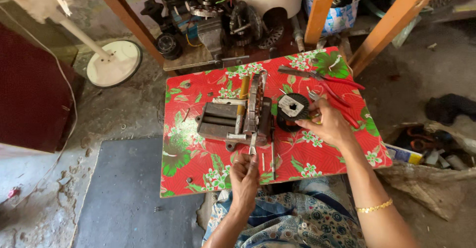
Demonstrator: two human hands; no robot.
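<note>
A dark metal vise [229,121] sits near the centre of a small table covered in a red floral cloth [198,164]. A stack of thin metal plates [256,102] stands on edge in the vise, with a yellow-brown rod [243,95] lying along its left side. The vise's crank handle [252,145] projects from the near side toward the person.

The left hand [244,176] is at the near edge of the table, fingers closed together around the tip of the crank handle. The vise lies directly beyond this hand.

A black spool of wire [292,108] lies just to the right of the vise. The right hand [328,124] rests beside it, fingertips touching the spool's near right rim, fingers curled loosely rather than clamped. A gold bracelet [374,208] circles that wrist.

Red-handled pliers [325,82] lie beyond the right hand, toward the far right corner of the table. A thin metal rod [272,151] lies on the cloth between the two hands.

Behind the table, motor parts and coils [223,20] crowd a low shelf between orange wooden legs [317,10]. A white round fan base [115,63] stands on the floor to the left.
</note>
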